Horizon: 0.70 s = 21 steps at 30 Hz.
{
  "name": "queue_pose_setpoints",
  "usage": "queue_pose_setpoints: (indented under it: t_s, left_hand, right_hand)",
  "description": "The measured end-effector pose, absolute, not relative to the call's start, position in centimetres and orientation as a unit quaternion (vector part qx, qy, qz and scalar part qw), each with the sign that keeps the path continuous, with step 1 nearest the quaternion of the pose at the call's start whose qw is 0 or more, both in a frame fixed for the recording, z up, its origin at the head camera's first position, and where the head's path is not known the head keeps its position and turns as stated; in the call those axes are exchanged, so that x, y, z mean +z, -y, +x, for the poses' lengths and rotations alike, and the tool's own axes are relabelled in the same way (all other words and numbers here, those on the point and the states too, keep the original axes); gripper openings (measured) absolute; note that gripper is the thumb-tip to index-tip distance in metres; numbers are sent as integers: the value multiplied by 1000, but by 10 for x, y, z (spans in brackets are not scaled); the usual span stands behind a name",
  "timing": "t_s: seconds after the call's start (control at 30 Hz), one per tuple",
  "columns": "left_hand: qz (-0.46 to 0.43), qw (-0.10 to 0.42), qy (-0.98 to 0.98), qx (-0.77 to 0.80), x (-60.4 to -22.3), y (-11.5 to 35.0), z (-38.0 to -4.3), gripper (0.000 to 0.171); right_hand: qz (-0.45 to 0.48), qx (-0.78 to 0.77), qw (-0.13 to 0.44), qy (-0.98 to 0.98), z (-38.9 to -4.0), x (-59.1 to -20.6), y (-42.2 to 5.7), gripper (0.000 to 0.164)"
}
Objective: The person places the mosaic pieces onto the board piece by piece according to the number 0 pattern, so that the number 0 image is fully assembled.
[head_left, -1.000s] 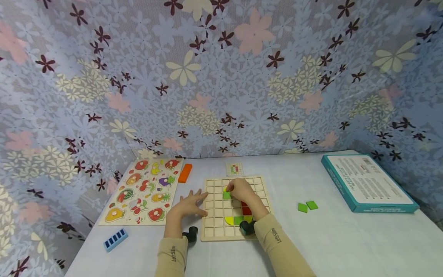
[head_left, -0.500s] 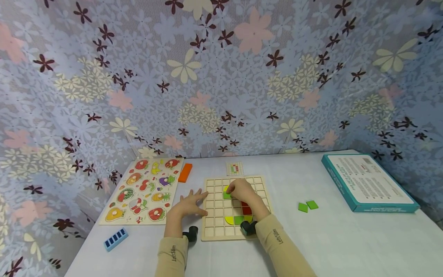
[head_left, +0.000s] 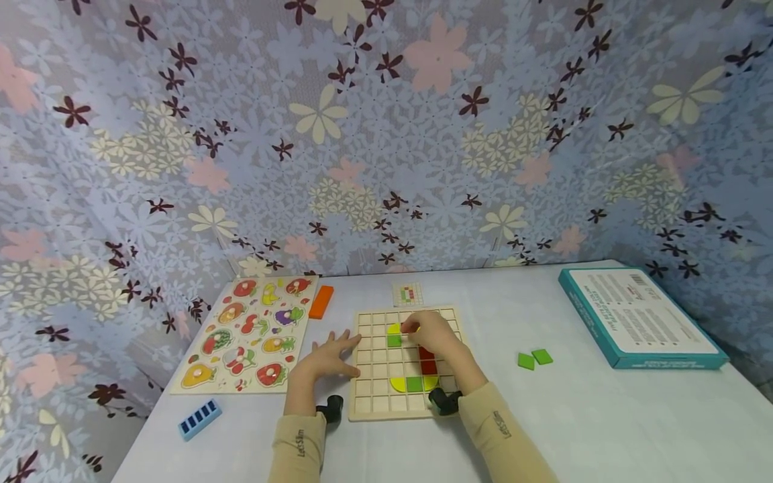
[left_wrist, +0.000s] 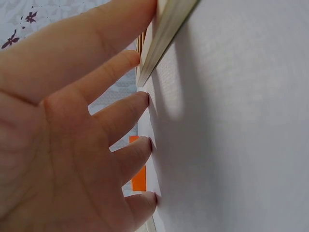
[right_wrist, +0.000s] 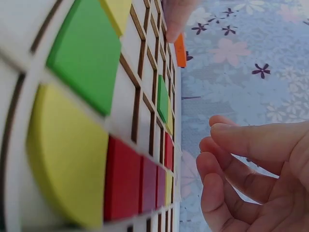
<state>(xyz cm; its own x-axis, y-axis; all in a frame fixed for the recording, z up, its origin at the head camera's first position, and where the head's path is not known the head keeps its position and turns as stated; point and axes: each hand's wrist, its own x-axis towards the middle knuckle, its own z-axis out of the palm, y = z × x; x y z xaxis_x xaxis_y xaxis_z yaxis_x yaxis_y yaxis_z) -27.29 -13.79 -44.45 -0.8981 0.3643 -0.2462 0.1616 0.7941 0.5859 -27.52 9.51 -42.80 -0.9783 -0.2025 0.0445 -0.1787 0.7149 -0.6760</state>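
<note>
A wooden grid board [head_left: 365, 362] lies on the white table. Along its left edge rests my left hand [head_left: 326, 359], fingers spread; in the left wrist view the thumb touches the board's side and other fingertips rest on the tabletop. My right hand [head_left: 439, 335] is above the board's upper part. In the right wrist view its fingers are loosely bent with nothing between them. Tiles sit in the grid: a rounded yellow tile [head_left: 394, 329], a green square [head_left: 394, 341], red squares [head_left: 428, 367], and a bottom row with yellow [head_left: 398, 384] and green [head_left: 414, 384]. The right hand hides some cells.
Two loose green tiles [head_left: 526, 361] lie right of the board. A teal box [head_left: 646, 312] is at far right. A pattern card [head_left: 408, 294] lies behind the board. To the left are a fruit puzzle [head_left: 247, 335], an orange block [head_left: 321, 302] and a blue slotted piece [head_left: 200, 420].
My right hand has shifted right and lifted its fingertips off the upper yellow tile, baring more of it and a bit of red beside it. The left hand stays in place.
</note>
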Motion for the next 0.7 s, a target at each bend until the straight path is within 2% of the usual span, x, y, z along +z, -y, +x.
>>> queue_pose_setpoints:
  t_s: [0.7]
  left_hand:
    - [151,174,-930,286,-445,138,-272,73]
  right_hand:
    - [-71,-356,0,-932,-247,-421,-160,14]
